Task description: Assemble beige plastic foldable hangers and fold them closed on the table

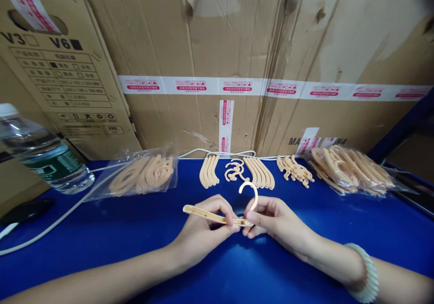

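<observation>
Pinched between the thumb and fingers of my left hand is a cream plastic hanger arm, long and slightly curved. My right hand grips a matching hanger hook near its base, with the curl pointing up. Arm and hook meet between my fingertips; whether they are locked together I cannot tell. Just beyond my hands lie a left row of hanger arms, a right row of hanger arms and a few loose hooks between them.
Small cream pieces lie in a pile beside a bag of hanger parts. Another plastic bag is at left, near a water bottle, a black mouse-like object and a white cable. A cardboard wall backs the blue table.
</observation>
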`<state>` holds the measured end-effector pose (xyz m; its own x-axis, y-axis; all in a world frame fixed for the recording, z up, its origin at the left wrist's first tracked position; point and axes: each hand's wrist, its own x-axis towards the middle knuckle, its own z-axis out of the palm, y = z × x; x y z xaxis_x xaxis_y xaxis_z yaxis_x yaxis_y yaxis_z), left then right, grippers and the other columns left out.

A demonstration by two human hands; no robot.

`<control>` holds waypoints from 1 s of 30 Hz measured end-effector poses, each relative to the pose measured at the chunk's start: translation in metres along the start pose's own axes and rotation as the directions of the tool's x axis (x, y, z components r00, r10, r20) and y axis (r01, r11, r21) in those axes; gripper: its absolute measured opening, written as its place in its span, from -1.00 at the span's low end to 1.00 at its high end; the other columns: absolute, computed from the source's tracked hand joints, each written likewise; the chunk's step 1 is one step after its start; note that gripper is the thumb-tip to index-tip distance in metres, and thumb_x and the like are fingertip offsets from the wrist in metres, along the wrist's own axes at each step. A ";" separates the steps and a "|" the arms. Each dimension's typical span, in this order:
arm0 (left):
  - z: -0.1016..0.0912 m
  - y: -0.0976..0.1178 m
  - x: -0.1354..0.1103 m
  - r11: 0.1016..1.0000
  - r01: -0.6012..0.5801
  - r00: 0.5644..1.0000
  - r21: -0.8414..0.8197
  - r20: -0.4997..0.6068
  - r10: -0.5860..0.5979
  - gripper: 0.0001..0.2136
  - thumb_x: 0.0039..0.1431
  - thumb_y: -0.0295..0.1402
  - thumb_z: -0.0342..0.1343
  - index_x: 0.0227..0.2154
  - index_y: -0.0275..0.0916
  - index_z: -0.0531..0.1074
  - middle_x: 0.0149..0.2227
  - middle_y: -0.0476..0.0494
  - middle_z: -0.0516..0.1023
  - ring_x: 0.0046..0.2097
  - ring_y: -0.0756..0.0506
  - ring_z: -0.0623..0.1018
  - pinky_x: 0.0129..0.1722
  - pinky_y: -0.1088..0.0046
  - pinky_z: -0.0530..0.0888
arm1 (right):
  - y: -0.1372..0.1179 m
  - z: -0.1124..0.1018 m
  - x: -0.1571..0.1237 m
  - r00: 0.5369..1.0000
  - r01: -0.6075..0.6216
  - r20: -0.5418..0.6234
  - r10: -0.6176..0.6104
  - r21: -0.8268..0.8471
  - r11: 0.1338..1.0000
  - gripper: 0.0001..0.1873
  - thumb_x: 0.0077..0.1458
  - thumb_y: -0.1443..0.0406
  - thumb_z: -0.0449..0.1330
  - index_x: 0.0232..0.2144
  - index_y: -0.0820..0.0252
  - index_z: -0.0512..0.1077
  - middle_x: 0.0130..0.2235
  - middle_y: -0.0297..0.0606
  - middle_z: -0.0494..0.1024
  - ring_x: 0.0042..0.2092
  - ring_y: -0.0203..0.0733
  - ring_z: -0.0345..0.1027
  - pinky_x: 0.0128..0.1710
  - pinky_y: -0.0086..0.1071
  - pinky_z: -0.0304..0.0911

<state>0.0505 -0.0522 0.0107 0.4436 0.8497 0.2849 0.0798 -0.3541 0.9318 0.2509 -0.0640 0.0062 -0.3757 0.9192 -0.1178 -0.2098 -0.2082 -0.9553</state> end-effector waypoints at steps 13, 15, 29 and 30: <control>0.003 -0.001 -0.001 0.980 0.153 0.988 -0.123 -0.001 -0.155 -0.80 -0.04 -0.42 0.28 -0.58 -0.23 0.33 -0.48 0.01 0.49 -0.36 -0.07 0.58 -0.34 0.43 0.47 | -0.002 0.007 0.001 0.998 0.045 -0.035 -0.047 -0.063 0.997 -0.61 -0.21 0.16 0.52 -0.49 0.28 0.45 -0.54 -0.28 0.58 -0.51 -0.32 0.48 -0.46 -0.52 0.42; 0.003 -0.001 -0.001 0.978 0.163 0.986 -0.128 0.002 -0.164 -0.80 -0.04 -0.41 0.28 -0.57 -0.23 0.33 -0.47 0.00 0.48 -0.35 -0.08 0.58 -0.33 0.42 0.47 | -0.001 0.008 0.000 0.998 0.051 -0.038 -0.054 -0.071 0.996 -0.62 -0.22 0.16 0.52 -0.49 0.28 0.45 -0.55 -0.29 0.58 -0.51 -0.32 0.48 -0.46 -0.52 0.41; 0.006 0.003 0.003 0.942 0.266 0.963 -0.204 0.010 -0.270 -0.73 -0.11 -0.31 0.30 -0.55 -0.24 0.26 -0.55 0.02 0.43 -0.48 0.01 0.41 -0.46 0.51 0.30 | 0.005 0.010 -0.001 0.986 0.157 -0.040 -0.165 -0.145 0.977 -0.58 -0.09 0.05 0.44 -0.48 0.25 0.41 -0.51 -0.30 0.54 -0.48 -0.32 0.45 -0.45 -0.49 0.41; 0.006 0.003 0.003 0.935 0.265 0.963 -0.234 0.019 -0.268 -0.73 -0.12 -0.32 0.30 -0.55 -0.24 0.26 -0.55 0.03 0.42 -0.48 0.02 0.41 -0.46 0.53 0.30 | 0.005 0.010 -0.001 0.982 0.172 -0.047 -0.181 -0.151 0.974 -0.58 -0.11 0.05 0.44 -0.50 0.25 0.42 -0.49 -0.31 0.52 -0.48 -0.33 0.43 -0.46 -0.49 0.40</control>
<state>0.0576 -0.0529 0.0135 0.4228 0.9060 0.0201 -0.0168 -0.0144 0.9998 0.2411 -0.0693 0.0045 -0.2883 0.9565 0.0440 -0.1326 0.0056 -0.9912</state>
